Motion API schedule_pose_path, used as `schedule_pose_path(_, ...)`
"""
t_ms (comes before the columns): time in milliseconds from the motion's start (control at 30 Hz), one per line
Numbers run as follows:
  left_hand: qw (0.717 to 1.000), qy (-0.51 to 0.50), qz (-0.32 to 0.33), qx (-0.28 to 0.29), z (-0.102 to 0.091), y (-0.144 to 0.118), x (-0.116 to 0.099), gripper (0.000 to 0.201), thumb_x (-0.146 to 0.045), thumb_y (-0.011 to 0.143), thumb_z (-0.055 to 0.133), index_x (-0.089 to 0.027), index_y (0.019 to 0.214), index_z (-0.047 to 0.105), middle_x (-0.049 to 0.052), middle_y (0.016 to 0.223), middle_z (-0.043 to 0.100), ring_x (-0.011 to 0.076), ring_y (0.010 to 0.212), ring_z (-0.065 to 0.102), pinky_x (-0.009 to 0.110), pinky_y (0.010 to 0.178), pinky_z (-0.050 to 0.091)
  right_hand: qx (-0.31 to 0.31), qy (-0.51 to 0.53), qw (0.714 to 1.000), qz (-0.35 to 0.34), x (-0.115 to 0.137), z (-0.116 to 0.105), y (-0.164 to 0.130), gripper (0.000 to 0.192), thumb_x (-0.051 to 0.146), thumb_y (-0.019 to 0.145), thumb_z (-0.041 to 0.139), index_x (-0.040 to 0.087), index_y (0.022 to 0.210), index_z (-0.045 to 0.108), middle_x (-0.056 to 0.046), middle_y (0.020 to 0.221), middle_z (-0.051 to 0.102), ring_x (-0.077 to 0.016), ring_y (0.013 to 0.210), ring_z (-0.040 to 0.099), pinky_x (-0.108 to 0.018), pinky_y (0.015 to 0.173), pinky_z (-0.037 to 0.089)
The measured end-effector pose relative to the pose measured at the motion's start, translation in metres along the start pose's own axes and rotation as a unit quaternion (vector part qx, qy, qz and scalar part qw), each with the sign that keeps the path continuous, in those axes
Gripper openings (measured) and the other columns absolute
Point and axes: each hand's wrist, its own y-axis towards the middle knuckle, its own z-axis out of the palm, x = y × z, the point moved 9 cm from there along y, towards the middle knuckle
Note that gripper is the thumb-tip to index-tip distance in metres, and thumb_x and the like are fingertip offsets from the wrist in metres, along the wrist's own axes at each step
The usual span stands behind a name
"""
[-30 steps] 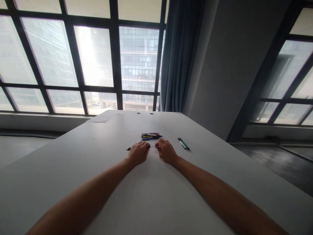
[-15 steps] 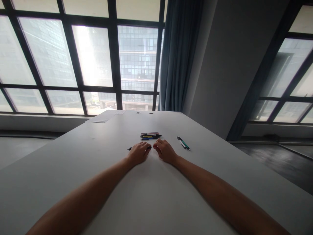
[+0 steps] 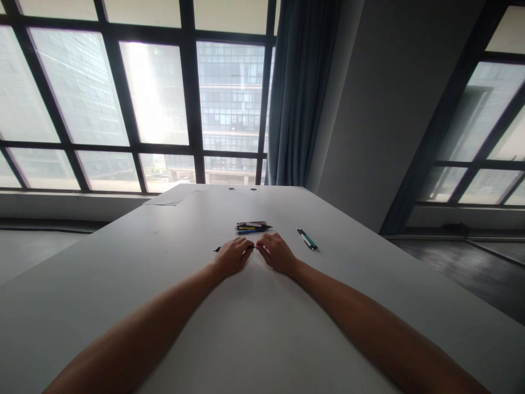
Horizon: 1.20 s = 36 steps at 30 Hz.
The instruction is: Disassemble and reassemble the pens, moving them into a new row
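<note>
A dark pen (image 3: 217,249) lies crosswise in my left hand (image 3: 234,255), whose fingers are closed around it. Its clip end sticks out to the left, and the middle is hidden by the fingers. At the pen's other end, my right hand (image 3: 277,253) is closed in a pinch with its fingertips at the narrow tip. Whether they hold a separate small part there is too small to tell. Just beyond both hands is a bunch of several pens (image 3: 251,227), with blue, yellow, black and reddish ones among them. To the right of my right hand, a green pen (image 3: 310,239) lies beside a black-and-white pen (image 3: 304,239).
Both forearms rest over the long white table (image 3: 184,339). Paper sheets (image 3: 166,201) lie at its far left edge, and two dark round spots (image 3: 253,189) mark the far end. Beyond stand large windows (image 3: 156,93) and a blue-grey curtain (image 3: 293,109).
My right fingertips are slightly nearer the pen's tip, and the gap between the hands has narrowed a little. Pens on the table stay where they were.
</note>
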Motion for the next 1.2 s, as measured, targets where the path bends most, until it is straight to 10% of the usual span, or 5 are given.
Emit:
schedule_pose_path(267, 1.000, 0.009, 0.004, -0.001, 0.000, 0.000, -0.001, 0.025, -0.029, 0.095, 0.041, -0.021, 0.107, 0.061, 0.006, 0.097, 0.066, 0.0182, 0.091, 0.060, 0.030, 0.079, 0.050, 0.015, 0.033, 0.998, 0.043, -0.007, 0.005, 0.000, 0.026, 0.029, 0.099, 0.036, 0.017, 0.094, 0.059, -0.006, 0.091, 0.062, -0.0175, 0.084, 0.055, -0.030, 0.083, 0.034)
schedule_pose_path(433, 1.000, 0.025, -0.001, -0.004, 0.003, 0.000, 0.002, 0.025, -0.029, 0.095, 0.040, -0.021, 0.107, 0.061, 0.006, 0.099, 0.066, 0.0189, 0.092, 0.061, 0.031, 0.079, 0.050, -0.054, -0.025, 0.976, 0.211, -0.056, -0.008, -0.009, 0.026, 0.020, 0.097, 0.035, 0.016, 0.102, 0.060, -0.008, 0.100, 0.062, -0.0187, 0.094, 0.055, -0.030, 0.084, 0.033)
schedule_pose_path(567, 1.000, 0.029, 0.002, 0.000, 0.005, 0.000, 0.003, 0.025, -0.029, 0.095, 0.040, -0.021, 0.107, 0.060, 0.007, 0.099, 0.066, 0.0191, 0.092, 0.061, 0.031, 0.078, 0.050, 0.009, -0.094, 0.956, 0.277, -0.089, 0.001, -0.020, 0.033, 0.015, 0.088, 0.047, 0.016, 0.119, 0.060, -0.011, 0.116, 0.059, -0.0229, 0.106, 0.051, -0.032, 0.087, 0.033)
schedule_pose_path(800, 0.999, 0.035, -0.009, 0.003, 0.006, 0.001, 0.004, 0.023, -0.028, 0.094, 0.042, -0.021, 0.105, 0.061, 0.006, 0.097, 0.066, 0.0189, 0.092, 0.061, 0.030, 0.078, 0.050, 0.098, -0.082, 0.949, 0.288, -0.096, 0.018, -0.024, 0.030, 0.021, 0.091, 0.046, 0.020, 0.114, 0.065, -0.008, 0.117, 0.062, -0.0215, 0.108, 0.050, -0.030, 0.088, 0.033)
schedule_pose_path(1200, 0.999, 0.033, -0.021, 0.009, 0.006, 0.000, 0.007, 0.024, -0.028, 0.093, 0.042, -0.021, 0.106, 0.062, 0.006, 0.098, 0.066, 0.0193, 0.091, 0.061, 0.030, 0.077, 0.050, 0.048, 0.006, 0.965, 0.257, -0.094, 0.019, -0.021, 0.012, 0.014, 0.086, 0.056, 0.016, 0.088, 0.068, -0.007, 0.095, 0.066, -0.0176, 0.093, 0.058, -0.026, 0.085, 0.040)
